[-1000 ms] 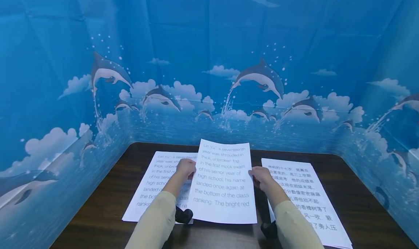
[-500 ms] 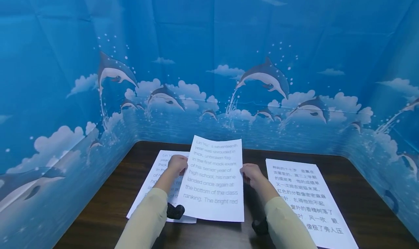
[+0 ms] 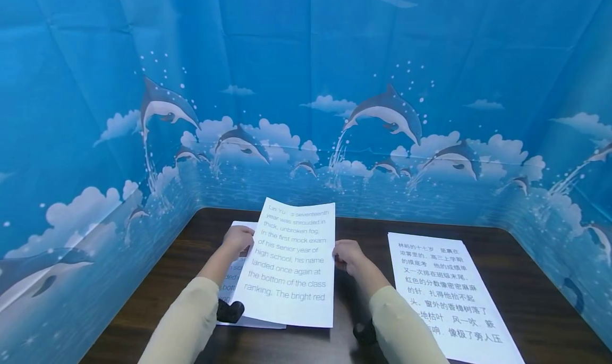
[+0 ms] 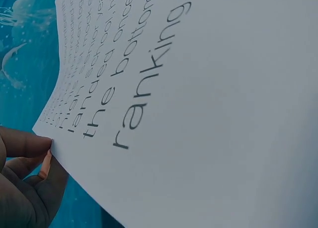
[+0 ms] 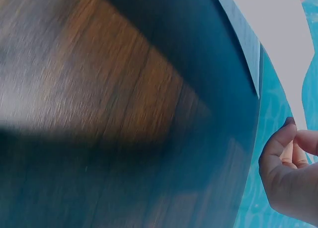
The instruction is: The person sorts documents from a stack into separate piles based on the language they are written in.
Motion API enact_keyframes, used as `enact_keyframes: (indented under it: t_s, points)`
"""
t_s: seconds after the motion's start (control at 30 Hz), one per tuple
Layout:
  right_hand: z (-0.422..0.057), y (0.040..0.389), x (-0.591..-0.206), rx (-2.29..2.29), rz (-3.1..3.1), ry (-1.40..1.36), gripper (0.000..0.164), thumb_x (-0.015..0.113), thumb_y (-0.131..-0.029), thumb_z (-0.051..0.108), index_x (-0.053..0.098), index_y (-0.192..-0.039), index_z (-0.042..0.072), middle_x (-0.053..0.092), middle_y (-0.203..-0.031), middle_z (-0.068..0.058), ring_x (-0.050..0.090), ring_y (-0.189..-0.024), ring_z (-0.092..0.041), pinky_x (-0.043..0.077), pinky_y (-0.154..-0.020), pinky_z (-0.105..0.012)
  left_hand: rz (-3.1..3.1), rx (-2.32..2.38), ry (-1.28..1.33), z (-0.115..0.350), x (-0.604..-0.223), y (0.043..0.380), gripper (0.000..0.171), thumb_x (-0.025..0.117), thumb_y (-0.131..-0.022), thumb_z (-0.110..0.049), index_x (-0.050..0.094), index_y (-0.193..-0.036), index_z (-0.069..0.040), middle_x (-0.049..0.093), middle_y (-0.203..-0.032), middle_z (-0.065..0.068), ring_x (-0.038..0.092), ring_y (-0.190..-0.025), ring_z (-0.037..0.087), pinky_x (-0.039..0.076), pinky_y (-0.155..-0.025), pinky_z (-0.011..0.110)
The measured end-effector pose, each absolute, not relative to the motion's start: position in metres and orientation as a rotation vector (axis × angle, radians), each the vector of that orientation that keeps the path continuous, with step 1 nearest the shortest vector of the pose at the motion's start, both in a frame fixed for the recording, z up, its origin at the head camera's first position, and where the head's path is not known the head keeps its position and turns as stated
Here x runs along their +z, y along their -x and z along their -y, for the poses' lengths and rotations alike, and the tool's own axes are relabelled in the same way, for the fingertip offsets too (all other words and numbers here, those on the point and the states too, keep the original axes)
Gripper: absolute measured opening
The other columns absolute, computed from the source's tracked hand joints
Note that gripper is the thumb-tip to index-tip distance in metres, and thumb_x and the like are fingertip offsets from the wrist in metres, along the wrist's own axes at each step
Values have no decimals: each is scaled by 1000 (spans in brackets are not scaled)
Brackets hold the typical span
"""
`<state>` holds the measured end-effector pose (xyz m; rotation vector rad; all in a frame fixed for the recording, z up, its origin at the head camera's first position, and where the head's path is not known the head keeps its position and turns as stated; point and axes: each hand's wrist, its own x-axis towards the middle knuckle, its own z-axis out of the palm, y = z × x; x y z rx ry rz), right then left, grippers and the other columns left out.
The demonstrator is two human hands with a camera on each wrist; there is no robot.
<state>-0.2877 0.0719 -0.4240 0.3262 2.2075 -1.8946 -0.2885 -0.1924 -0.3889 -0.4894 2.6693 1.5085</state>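
Note:
A white sheet of paper [image 3: 291, 263] printed with English text is held up between both hands, its top edge slightly bowed. My left hand [image 3: 238, 240] pinches the sheet's left edge; in the left wrist view, thumb and fingers of that hand [image 4: 25, 183] meet at the paper's margin. On the opposite side, my right hand [image 3: 349, 255] grips the right edge, and the right wrist view has this hand [image 5: 293, 173] pinching the thin paper. Behind and below the held sheet lies other English-printed paper [image 3: 231, 279], largely covered by it and my left arm.
A stack of paper [image 3: 444, 289] with Chinese text lies on the right of the dark wooden table [image 3: 363, 231]. Blue dolphin-printed curtains [image 3: 306, 87] enclose the table's back and sides. Black wrist-worn devices [image 3: 230, 311] hang beneath the forearms.
Both hands have carried the held sheet leftward, so that it now covers more of the English-printed paper on the left. The Chinese-printed stack has come out more from behind my right arm.

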Motion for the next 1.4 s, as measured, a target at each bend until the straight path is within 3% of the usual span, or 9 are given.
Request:
enact_keyframes:
  t_s: [0.27, 0.5, 0.63, 0.83, 1.03, 1.17, 1.4]
  points:
    - [-49, 286, -423, -1925, -2166, -314, 20, 52, -80, 1, 59, -99, 0, 58, -86, -11, 54, -73, -24, 45, -57, -27, -2682, 1503, 489, 213, -385, 285, 32, 49, -77, 4, 52, -108, 5, 53, -97, 20, 55, -81, 27, 47, -63, 32]
    - [-32, 283, -426, -1966, -2145, -319, 22, 53, -80, 0, 58, -101, 0, 57, -87, -12, 53, -74, -24, 46, -59, -28, -2684, 1485, 544, 226, -381, 282, 32, 49, -79, 3, 51, -110, 5, 51, -100, 21, 53, -85, 31, 46, -60, 29]
    - [-24, 282, -429, -1991, -2141, -329, 23, 53, -79, -1, 57, -102, 0, 55, -88, -12, 52, -74, -24, 46, -58, -28, -2689, 1466, 580, 236, -388, 289, 35, 51, -79, 2, 49, -113, 4, 49, -103, 21, 50, -88, 34, 46, -67, 36]
    - [-11, 282, -433, -2004, -2168, -308, 24, 53, -79, -2, 57, -103, -1, 54, -87, -12, 52, -74, -24, 46, -59, -29, -2726, 1455, 592, 258, -407, 303, 33, 52, -79, -1, 51, -111, 3, 50, -98, 20, 50, -80, 33, 44, -54, 31]
    - [2, 283, -439, -1989, -2205, -310, 23, 53, -80, -1, 57, -102, -1, 54, -87, -13, 53, -73, -23, 47, -62, -32, -2734, 1451, 630, 254, -387, 286, 29, 47, -79, 1, 53, -107, 5, 52, -92, 20, 51, -75, 29, 38, -47, 26]
    - [9, 283, -440, -1992, -2209, -329, 22, 53, -80, -1, 57, -101, 0, 54, -86, -13, 53, -73, -23, 47, -63, -32, -2735, 1441, 639, 251, -378, 277, 29, 45, -81, -1, 52, -109, 6, 51, -96, 21, 50, -80, 28, 36, -48, 24]
    - [21, 299, -465, -1986, -2248, -358, 20, 54, -80, 0, 60, -98, 5, 54, -84, -10, 53, -69, -20, 44, -50, -24, -2750, 1432, 638, 255, -381, 273, 29, 46, -82, -3, 51, -109, 6, 49, -99, 23, 48, -87, 33, 37, -53, 25]
